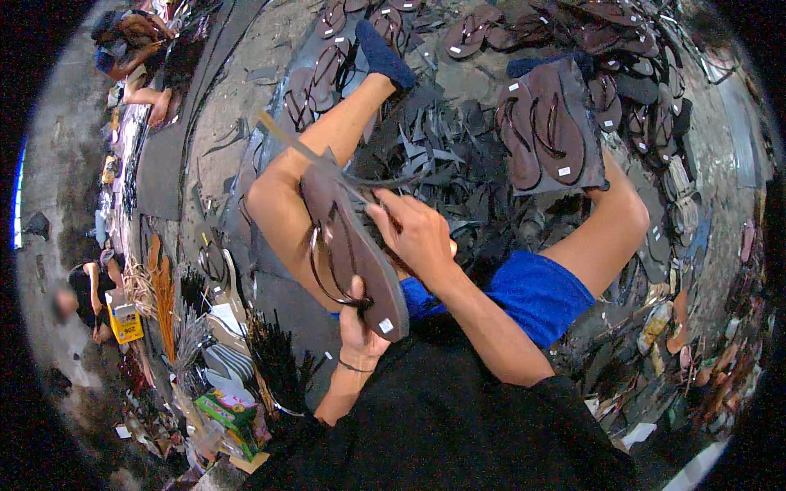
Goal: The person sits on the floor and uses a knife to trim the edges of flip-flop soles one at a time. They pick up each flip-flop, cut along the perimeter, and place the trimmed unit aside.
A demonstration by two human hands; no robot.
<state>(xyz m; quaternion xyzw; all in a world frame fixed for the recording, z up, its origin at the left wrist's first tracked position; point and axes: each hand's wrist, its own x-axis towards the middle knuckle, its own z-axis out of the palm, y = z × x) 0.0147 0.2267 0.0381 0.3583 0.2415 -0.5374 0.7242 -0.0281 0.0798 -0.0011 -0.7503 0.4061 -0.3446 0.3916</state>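
My left hand [360, 331] grips a brown flip-flop [372, 278] near its heel, with the thumb on top by the dark glossy straps. The sole is tilted, its toe end pointing away from me over my left thigh. A small white sticker marks the heel. At the sole's right edge, my right hand [405, 233] is closed around a long thin knife [307, 151]. Motion blurs the blade, which crosses the toe end of the sole, and the fingers hide its grip. A dark narrow rubber strip [401, 178] curls beside the toe.
Dark rubber scraps [426, 147] are heaped between my legs. On the right, a pair of brown flip-flops [557, 123] lies on a grey rubber sheet. More flip-flops [475, 33] lie at the far side. Bundled straps [160, 303] and a person [98, 299] are at left.
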